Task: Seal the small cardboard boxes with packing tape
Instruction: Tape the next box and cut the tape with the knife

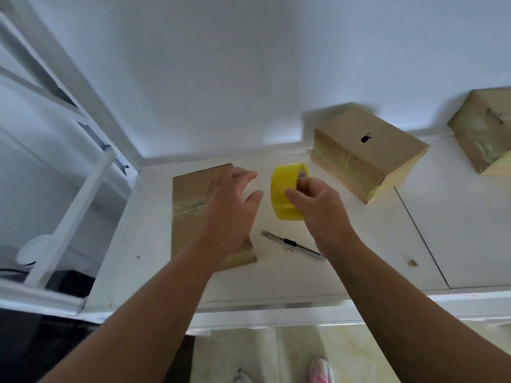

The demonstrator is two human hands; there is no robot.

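White desk (pixel 359 272) carries everything. Three cardboard boxes on it:
- The left box (pixel 190 189) lies flat near the desk's left edge and reaches close to the back edge. A tape strip already runs across its top.
- The middle box (pixel 367 150) is at the back edge, with tape bands on its near side.
- The right box (pixel 486 128) is at the back right, cut by the frame, also taped.

Left hand (pixel 232 214) is open with fingers spread, over the left box's right edge; contact unclear. Right hand (pixel 320 208) pinches the tape roll (pixel 282 189), thumb on the outer face and fingers at the core. The roll stands on edge just right of the left box; can't tell if it touches the desk. The hands are near each other, not touching.

Step, as judged: free the tape end for the left box. To do it well:
- Right hand keeps the roll steady while the left takes the end.
- Pull enough to overhang both sides of the box.
- Lay it along the seam and press from the middle out.
- Don't let the strip fold on itself.

Room: open desk between the left and middle boxes, and a wide bare stretch at the front right. Utility knife (pixel 293 244) lies just below the right wrist toward the front edge, handy for the cut but in the forearm's sweep. The left box is close to the left edge, so don't shove it that way. Small scrap (pixel 413 263) at the front right, well apart.
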